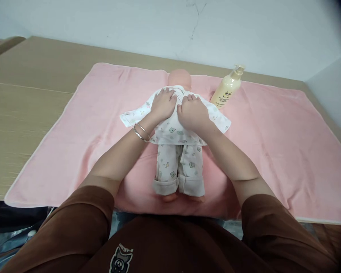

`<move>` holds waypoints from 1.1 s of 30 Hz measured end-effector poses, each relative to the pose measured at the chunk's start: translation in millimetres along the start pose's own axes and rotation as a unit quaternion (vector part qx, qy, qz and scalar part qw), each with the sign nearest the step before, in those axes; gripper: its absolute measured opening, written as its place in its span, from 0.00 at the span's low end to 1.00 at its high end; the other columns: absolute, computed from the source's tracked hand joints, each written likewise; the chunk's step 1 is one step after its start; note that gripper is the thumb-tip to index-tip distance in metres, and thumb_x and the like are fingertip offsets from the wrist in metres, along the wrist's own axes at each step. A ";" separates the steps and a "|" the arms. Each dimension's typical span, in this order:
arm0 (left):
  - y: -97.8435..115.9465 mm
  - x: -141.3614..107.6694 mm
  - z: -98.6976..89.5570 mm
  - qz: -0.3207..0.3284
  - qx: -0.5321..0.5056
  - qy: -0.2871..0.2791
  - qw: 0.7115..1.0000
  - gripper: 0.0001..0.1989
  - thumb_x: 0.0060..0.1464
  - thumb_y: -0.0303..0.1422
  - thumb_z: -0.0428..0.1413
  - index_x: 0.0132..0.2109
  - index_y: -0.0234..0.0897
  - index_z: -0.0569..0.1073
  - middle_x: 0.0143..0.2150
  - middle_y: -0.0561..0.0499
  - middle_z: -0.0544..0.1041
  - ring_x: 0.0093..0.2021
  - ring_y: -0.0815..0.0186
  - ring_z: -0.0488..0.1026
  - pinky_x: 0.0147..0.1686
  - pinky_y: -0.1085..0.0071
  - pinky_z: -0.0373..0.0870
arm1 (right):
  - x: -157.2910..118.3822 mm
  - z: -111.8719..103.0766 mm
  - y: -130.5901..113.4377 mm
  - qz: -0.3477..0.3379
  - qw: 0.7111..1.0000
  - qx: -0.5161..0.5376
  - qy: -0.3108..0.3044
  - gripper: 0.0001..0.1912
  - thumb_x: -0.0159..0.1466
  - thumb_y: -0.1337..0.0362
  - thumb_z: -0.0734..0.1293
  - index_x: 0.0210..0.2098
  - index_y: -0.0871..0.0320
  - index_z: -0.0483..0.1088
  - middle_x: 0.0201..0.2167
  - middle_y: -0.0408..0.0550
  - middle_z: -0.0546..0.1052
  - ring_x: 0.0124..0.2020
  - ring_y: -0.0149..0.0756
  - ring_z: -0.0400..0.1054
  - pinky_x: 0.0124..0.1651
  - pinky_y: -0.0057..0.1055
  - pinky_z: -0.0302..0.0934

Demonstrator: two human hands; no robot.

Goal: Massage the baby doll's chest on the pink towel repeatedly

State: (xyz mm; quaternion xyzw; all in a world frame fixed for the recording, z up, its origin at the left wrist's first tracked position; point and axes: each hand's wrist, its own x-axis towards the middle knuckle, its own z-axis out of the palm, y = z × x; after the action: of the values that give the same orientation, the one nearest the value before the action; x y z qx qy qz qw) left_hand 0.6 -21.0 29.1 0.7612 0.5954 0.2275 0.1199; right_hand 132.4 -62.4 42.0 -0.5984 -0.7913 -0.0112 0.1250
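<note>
A baby doll (179,77) lies stretched out with its smooth head away from me. It wears a white printed shirt (174,132) with its sleeves spread to both sides, and matching trousers (167,163) with turned-up cuffs. On the left side of the shirt's chest rests my left hand (164,104), fingers stretched out and slightly apart. My right hand (193,113) is on the right side of the chest, its fingers curled against the shirt cloth near the collar. The doll's hands are not visible, and its feet just show below the cuffs.
Under the doll spreads a pink blanket (272,144) with some creases, covering much of the wooden table (31,113). A yellowish pump bottle (227,89) stands on it, right of the doll's head. Behind the table is a pale wall (116,26) with cracks.
</note>
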 end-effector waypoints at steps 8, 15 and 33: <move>31.0 -32.0 2.0 -0.001 0.076 0.019 0.997 0.27 0.71 0.33 0.39 0.68 0.23 0.67 0.73 0.31 0.67 0.76 0.48 0.61 0.78 0.49 0.49 | 28.3 7.2 31.1 0.034 0.997 0.063 -0.019 0.31 0.76 0.60 0.50 0.66 0.78 0.64 0.71 0.72 0.65 0.75 0.57 0.56 0.77 0.54 0.49; 3.2 -1.4 7.6 -0.046 -0.007 -0.011 0.999 0.31 0.67 0.35 0.44 0.74 0.34 0.62 0.79 0.39 0.58 0.80 0.51 0.52 0.79 0.44 0.46 | -1.2 -3.8 3.5 -0.030 0.999 -0.007 0.016 0.26 0.74 0.66 0.50 0.53 0.72 0.76 0.56 0.70 0.79 0.63 0.61 0.70 0.72 0.59 0.55; 12.1 -13.9 3.5 -0.027 0.006 0.036 0.999 0.22 0.66 0.38 0.48 0.59 0.31 0.74 0.67 0.33 0.74 0.71 0.43 0.67 0.74 0.48 0.61 | 35.0 16.4 36.3 0.059 0.996 0.059 0.011 0.29 0.74 0.62 0.49 0.59 0.78 0.70 0.65 0.75 0.70 0.69 0.59 0.63 0.73 0.55 0.53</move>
State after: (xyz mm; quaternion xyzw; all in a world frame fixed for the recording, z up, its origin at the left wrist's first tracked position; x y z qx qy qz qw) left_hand 10.0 -37.2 28.7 0.7368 0.6210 0.2480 0.1000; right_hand 155.0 -16.3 28.7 -0.6352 -0.7528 0.0362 0.1689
